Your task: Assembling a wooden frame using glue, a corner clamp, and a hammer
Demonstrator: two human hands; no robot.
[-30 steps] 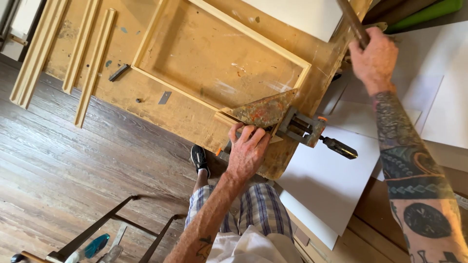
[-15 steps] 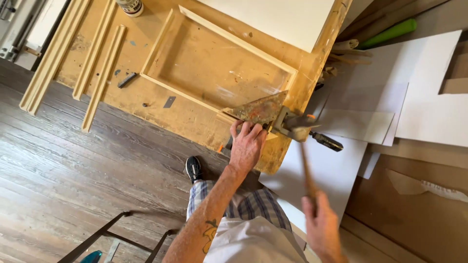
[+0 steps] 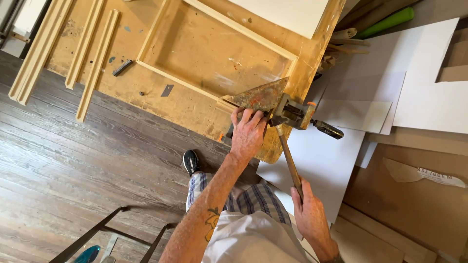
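We see a corner clamp (image 3: 273, 104), a rusty triangular plate with a metal screw body and a dark handle sticking out to the right, sitting at the near right corner of a wooden frame (image 3: 214, 53) on a worn plywood workbench (image 3: 146, 92). The left hand (image 3: 247, 134) lies flat over the lower edge of the clamp, fingers spread and pressing down on the frame corner rather than closed around anything. The right hand (image 3: 309, 212) is wrapped tight around the lower end of a hammer handle (image 3: 291, 163); the wooden shaft runs up from that fist to the clamp, and its head end meets the clamp just beside the left fingertips, though we cannot make out the head itself.

Around the bench, long pale mouldings (image 3: 95, 63) lie in parallel on its left part, with a small dark flat piece (image 3: 122, 67) near them. A white board (image 3: 292, 14) rests on the far side of the frame. To the right, white sheets (image 3: 370, 87) and brown cardboard (image 3: 414, 204) are stacked below bench level, with a green roll (image 3: 385, 23) behind them. A black shoe (image 3: 191, 161) stands on the dark plank floor (image 3: 63, 160), and checked shorts (image 3: 243, 199) show below.
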